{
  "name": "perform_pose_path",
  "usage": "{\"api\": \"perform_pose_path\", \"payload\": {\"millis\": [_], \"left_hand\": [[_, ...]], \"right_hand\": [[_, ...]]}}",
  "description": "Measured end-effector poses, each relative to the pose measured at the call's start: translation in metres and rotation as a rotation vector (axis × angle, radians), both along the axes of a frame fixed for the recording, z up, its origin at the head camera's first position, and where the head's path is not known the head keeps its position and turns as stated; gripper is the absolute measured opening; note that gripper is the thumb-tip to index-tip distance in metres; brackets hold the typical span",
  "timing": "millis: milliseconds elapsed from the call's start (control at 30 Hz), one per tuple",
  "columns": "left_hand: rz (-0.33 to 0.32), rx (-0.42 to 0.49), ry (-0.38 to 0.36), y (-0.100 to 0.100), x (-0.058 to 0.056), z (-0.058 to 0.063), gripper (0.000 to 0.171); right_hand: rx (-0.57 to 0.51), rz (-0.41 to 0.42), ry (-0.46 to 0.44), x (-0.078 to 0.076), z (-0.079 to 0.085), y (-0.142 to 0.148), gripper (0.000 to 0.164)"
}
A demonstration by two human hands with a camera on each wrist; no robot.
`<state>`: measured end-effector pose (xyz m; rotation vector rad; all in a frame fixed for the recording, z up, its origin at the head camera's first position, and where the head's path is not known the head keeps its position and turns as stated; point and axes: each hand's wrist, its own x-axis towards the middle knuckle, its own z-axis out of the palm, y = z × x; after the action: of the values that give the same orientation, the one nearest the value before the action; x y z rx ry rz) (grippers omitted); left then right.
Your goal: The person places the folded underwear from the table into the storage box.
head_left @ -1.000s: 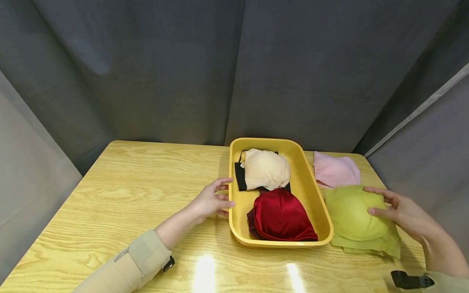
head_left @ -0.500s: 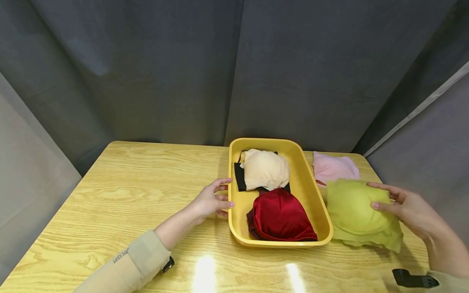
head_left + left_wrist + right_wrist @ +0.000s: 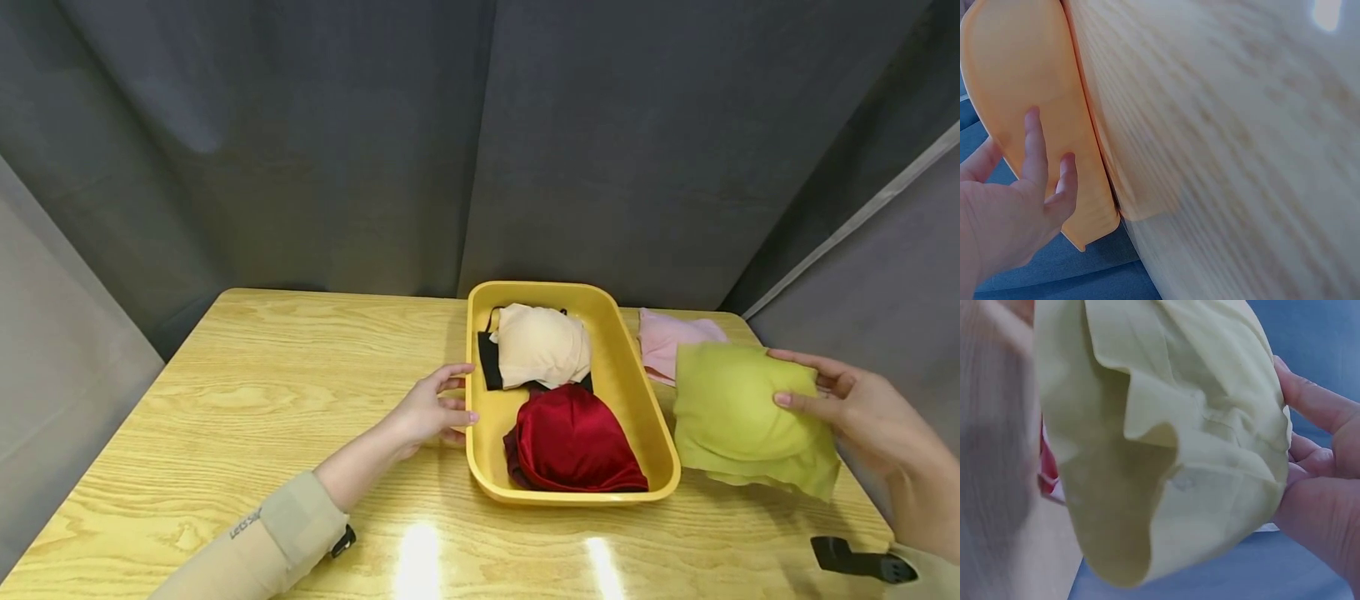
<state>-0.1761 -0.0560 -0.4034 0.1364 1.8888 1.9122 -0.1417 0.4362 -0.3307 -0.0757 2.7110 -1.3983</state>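
My right hand (image 3: 870, 417) pinches the right edge of a folded lime-green bra (image 3: 742, 408), thumb on top and fingers behind. The bra hangs tilted over the table, right of the yellow plastic tub (image 3: 663, 417). In the right wrist view, the loose lower folds of the bra (image 3: 1210, 444) droop away from the fingers. My left hand (image 3: 427, 412) holds the tub's left side, thumb at the rim. Spread fingers lie against the tub's outer wall (image 3: 1029, 56) in the left wrist view. Inside the tub lie a cream bra (image 3: 542, 343), black fabric (image 3: 491, 360) under it, and a dark red satin bra (image 3: 577, 437).
A folded pink bra (image 3: 671, 337) lies on the table behind the green one, which partly covers it. The wood-grain table (image 3: 300, 375) extends left of the tub. Grey curtains (image 3: 337, 167) stand close behind the table and along its sides.
My right hand has raised the green bra off the table, moving it slightly up and right. The left hand and tub stay nearly in place.
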Motion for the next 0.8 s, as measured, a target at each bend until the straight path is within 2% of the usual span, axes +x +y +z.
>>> {"api": "perform_pose_path", "payload": {"millis": [100,233,567,800], "left_hand": [[0.001,-0.005,-0.001,0.000,0.000,0.000,0.069],[0.002,-0.007,0.000,0.000,0.000,0.000,0.070],[0.007,-0.008,0.008,0.000,-0.002,-0.002,0.069],[0.005,-0.007,0.004,0.000,-0.002,-0.003,0.070]], "right_hand": [[-0.127,0.026,0.007,0.000,0.006,-0.002,0.054],[-0.221,0.037,0.018,-0.001,0.015,-0.005,0.052],[-0.272,0.013,0.015,-0.002,0.031,-0.020,0.053],[-0.367,0.003,0.035,-0.005,0.037,-0.034,0.052]]}}
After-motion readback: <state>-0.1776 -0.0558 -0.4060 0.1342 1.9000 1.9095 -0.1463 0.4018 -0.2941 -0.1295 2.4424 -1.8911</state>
